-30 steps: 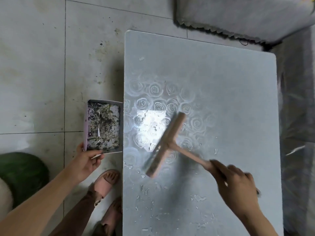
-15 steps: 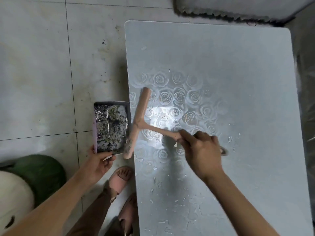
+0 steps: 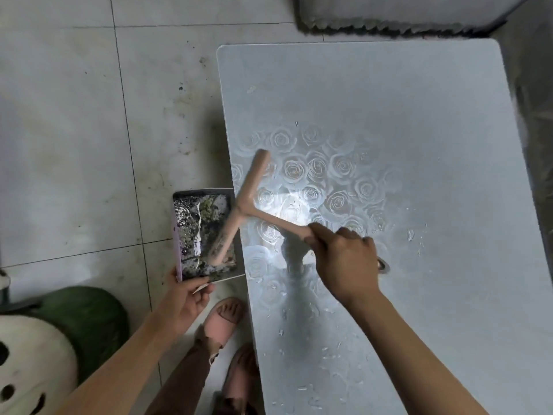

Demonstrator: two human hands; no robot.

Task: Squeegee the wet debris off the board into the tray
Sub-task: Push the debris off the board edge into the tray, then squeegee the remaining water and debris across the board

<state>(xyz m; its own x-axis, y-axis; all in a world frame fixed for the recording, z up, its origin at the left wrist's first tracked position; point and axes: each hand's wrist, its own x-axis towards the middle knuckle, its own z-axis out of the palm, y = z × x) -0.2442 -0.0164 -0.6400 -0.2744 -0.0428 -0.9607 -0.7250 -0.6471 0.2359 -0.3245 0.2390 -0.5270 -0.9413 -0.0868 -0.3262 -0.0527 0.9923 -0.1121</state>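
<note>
The tray [image 3: 177, 247] was held against the board's [image 3: 404, 151] left edge, about halfway along it, its long side running with that edge. It held a dark, wet layer of debris [image 3: 191, 235], with greenish bits towards its far end and water glinting across it. The squeegee [image 3: 243, 205] lay slantwise across that left edge: the far end of its head was over the board's rose pattern, while the near end, speckled with dirt, reached out over the tray. Whether the head touched the tray could not be told. Its handle ran back from the middle of the head, across the board, to the right hand [image 3: 344, 262], which gripped it in a closed fist, knuckles up, with the handle's loop end sticking out behind the hand. The right forearm reached in from the near edge of the board, slanting towards the left edge. The left hand [image 3: 185, 298] held the tray by its near end, thumb on top of the rim and fingers curled below, the forearm coming up from the lower left over the floor [image 3: 59, 145]. Water drops [image 3: 299, 354] and small flecks were scattered over the near part of the board.
</note>
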